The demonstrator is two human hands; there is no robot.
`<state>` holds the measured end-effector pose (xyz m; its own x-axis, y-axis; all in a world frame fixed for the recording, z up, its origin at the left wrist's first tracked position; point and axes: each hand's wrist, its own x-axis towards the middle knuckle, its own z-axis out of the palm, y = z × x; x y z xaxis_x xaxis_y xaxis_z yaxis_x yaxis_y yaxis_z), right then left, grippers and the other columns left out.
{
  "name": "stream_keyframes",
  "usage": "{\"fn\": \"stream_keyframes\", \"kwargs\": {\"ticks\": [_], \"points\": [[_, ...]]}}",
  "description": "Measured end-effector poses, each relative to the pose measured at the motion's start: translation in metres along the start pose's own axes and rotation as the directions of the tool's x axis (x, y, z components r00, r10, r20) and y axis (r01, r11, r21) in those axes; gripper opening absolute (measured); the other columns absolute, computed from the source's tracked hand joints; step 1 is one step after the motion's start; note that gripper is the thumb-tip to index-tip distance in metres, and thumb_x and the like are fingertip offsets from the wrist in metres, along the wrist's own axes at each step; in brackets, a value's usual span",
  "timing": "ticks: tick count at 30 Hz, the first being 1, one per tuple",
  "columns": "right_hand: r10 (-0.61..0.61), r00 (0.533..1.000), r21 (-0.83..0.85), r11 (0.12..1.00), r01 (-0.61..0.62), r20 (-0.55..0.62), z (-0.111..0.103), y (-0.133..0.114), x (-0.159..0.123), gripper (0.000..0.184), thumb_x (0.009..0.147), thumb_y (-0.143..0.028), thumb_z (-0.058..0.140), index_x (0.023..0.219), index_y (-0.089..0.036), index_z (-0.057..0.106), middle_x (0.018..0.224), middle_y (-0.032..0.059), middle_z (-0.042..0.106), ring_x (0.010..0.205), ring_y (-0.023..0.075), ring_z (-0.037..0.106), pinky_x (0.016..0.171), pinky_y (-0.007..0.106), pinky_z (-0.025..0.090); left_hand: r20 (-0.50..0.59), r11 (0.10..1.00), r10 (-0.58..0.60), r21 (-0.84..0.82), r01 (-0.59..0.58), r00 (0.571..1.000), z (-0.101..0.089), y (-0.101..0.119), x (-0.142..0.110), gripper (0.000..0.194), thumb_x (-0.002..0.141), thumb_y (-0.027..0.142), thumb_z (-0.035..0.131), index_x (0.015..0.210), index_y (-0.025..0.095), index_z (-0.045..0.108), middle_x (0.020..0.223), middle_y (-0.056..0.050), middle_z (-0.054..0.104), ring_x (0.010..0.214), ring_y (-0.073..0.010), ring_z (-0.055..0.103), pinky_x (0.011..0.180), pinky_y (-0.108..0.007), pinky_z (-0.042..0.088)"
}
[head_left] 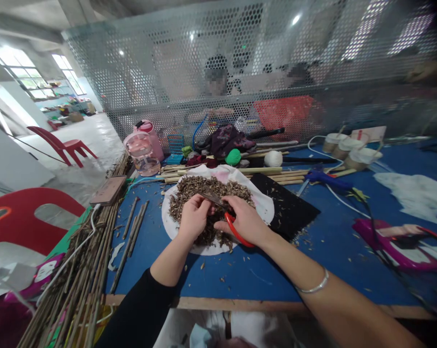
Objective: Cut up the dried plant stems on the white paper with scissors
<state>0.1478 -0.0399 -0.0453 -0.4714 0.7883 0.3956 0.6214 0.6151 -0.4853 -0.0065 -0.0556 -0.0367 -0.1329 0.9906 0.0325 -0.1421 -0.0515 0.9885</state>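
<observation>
Your right hand (244, 220) gripped the red-handled scissors (228, 218) over dried brown pieces (181, 194) heaped on the white cloth (266, 208), mid-table (269, 280); whether your left hand (193, 217) pinched anything, I couldn't tell. Its fingers (205, 207) sat so near the blades (214, 199) that a careless snip could nick them.

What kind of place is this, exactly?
Probably a craft workshop or small factory floor: red-handled metal scissors are in hand over a heap of dry brown plant pieces, a long bundle of thin brown stalks lies at the left, and a tall, grey perforated metal screen stands behind.
</observation>
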Motion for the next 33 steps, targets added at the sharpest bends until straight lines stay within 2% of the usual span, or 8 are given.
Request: {"fn": "stream_keyframes", "kwargs": {"ticks": [6, 13, 22, 28, 33], "points": [[-0.047, 0.999, -0.051, 0.998, 0.046, -0.026, 0.0013, 0.0047, 0.0024, 0.06, 0.066, -0.052, 0.066, 0.112, -0.016, 0.05, 0.102, 0.0131, 0.058, 0.096, 0.0282, 0.054, 0.085, 0.043, 0.042, 0.037, 0.996, 0.031, 0.085, -0.034, 0.999, 0.0, 0.001, -0.002, 0.011, 0.073, 0.024, 0.053, 0.074, 0.015, 0.058, 0.061, 0.002, 0.057, 0.053, -0.0081, 0.049, 0.055, -0.021, 0.041], [0.016, 1.0, -0.12, 0.993, -0.014, 0.018, -0.0059, 0.0003, 0.0015, 0.058, 0.066, -0.054, 0.065, 0.11, -0.017, 0.055, 0.097, 0.0114, 0.063, 0.093, 0.0274, 0.057, 0.08, 0.039, 0.045, 0.026, 0.984, 0.063, 0.168, -0.066, 0.998, -0.0006, 0.0, -0.0032, 0.009, 0.073, 0.022, 0.052, 0.069, 0.015, 0.055, 0.056, 0.003, 0.053, 0.053, -0.0088, 0.048, 0.053, -0.02, 0.038], [0.058, 0.998, -0.005, 0.998, -0.058, 0.04, -0.0032, 0.0056, 0.0, 0.05, 0.067, -0.05, 0.066, 0.108, -0.021, 0.059, 0.096, 0.008, 0.067, 0.085, 0.0231, 0.063, 0.073, 0.031, 0.047, 0.032, 0.959, 0.126, 0.253, -0.13, 0.991, -0.0036, -0.0021, -0.0022, 0.017, 0.077, 0.028, 0.051, 0.063, 0.017, 0.053, 0.054, 0.004, 0.05, 0.052, -0.0087, 0.045, 0.053, -0.02, 0.035], [0.02, 0.999, -0.105, 0.994, -0.017, 0.034, -0.0035, 0.0001, 0.0018, 0.061, 0.066, -0.054, 0.064, 0.113, -0.016, 0.053, 0.101, 0.013, 0.062, 0.095, 0.0274, 0.057, 0.08, 0.038, 0.045, 0.009, 0.978, 0.1, 0.182, -0.1, 0.995, -0.0031, -0.002, -0.0007, 0.013, 0.076, 0.027, 0.051, 0.071, 0.016, 0.057, 0.058, 0.003, 0.053, 0.053, -0.0092, 0.047, 0.053, -0.02, 0.037], [-0.017, 0.999, -0.136, 0.991, 0.022, 0.04, -0.0046, -0.0002, 0.0029, 0.065, 0.066, -0.056, 0.064, 0.113, -0.015, 0.052, 0.098, 0.0134, 0.059, 0.092, 0.0277, 0.055, 0.081, 0.042, 0.043, 0.025, 0.97, 0.114, 0.212, -0.117, 0.993, -0.0015, -0.0008, -0.0015, 0.014, 0.076, 0.026, 0.051, 0.077, 0.015, 0.059, 0.058, 0.003, 0.052, 0.052, -0.0089, 0.045, 0.053, -0.02, 0.037]]}}
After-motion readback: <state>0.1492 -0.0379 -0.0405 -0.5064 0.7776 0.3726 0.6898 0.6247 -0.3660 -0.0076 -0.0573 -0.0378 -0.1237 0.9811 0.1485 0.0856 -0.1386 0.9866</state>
